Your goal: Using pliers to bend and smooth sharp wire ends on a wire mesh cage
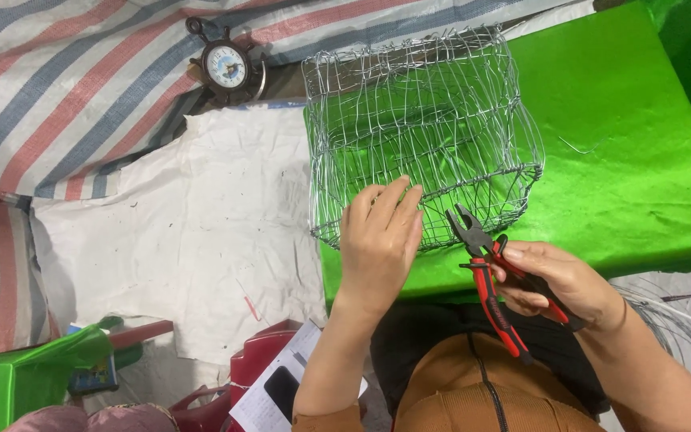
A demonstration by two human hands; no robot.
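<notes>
Now the left hand [379, 240] lies spread against the wire basket [421, 132] on the green counter [633, 160] — the right hand [557, 280] grips red-handled pliers [491, 276].

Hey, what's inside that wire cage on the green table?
Nothing shows inside the wire cage; the green table is visible through its mesh. The left hand covers part of the near lower edge, so that bit is hidden.

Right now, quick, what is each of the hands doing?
Left hand: open, fingers resting on the silver wire mesh cage.
Right hand: closed around red-and-black handled pliers.
</notes>
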